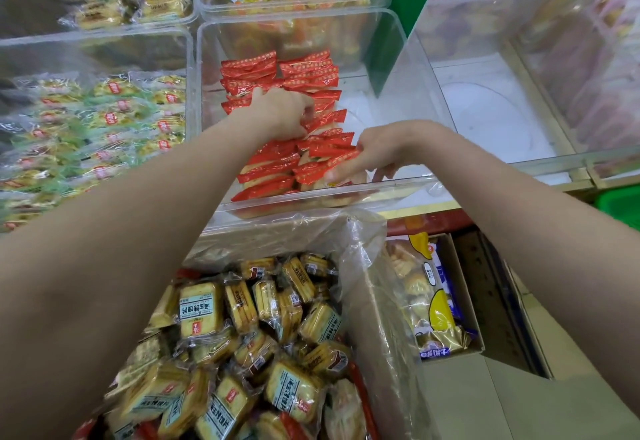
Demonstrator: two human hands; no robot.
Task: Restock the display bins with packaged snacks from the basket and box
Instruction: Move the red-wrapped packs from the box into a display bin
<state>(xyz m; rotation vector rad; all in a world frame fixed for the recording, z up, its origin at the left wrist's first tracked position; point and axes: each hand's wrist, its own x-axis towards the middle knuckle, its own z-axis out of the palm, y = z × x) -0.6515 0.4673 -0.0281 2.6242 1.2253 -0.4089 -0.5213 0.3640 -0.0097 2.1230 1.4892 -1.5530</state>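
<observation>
Two bare hands of mine reach into the clear, square-walled plastic bin holding glossy red crimp-edged snack packets. My left hand lies curled over the middle of the red pile, its grip bent down among the packets, though I cannot tell whether it pinches one. My right hand pinches a red packet at the pile's near right edge between thumb and fingers, just inside the bin's front wall. Below, a brown cardboard box lined with crinkled clear film is heaped with square yellow biscuit packs bearing pale blue labels in Chinese characters I cannot read sharply. Left of the red bin, another clear bin holds green-tinted wrapped snacks with small red logos.
</observation>
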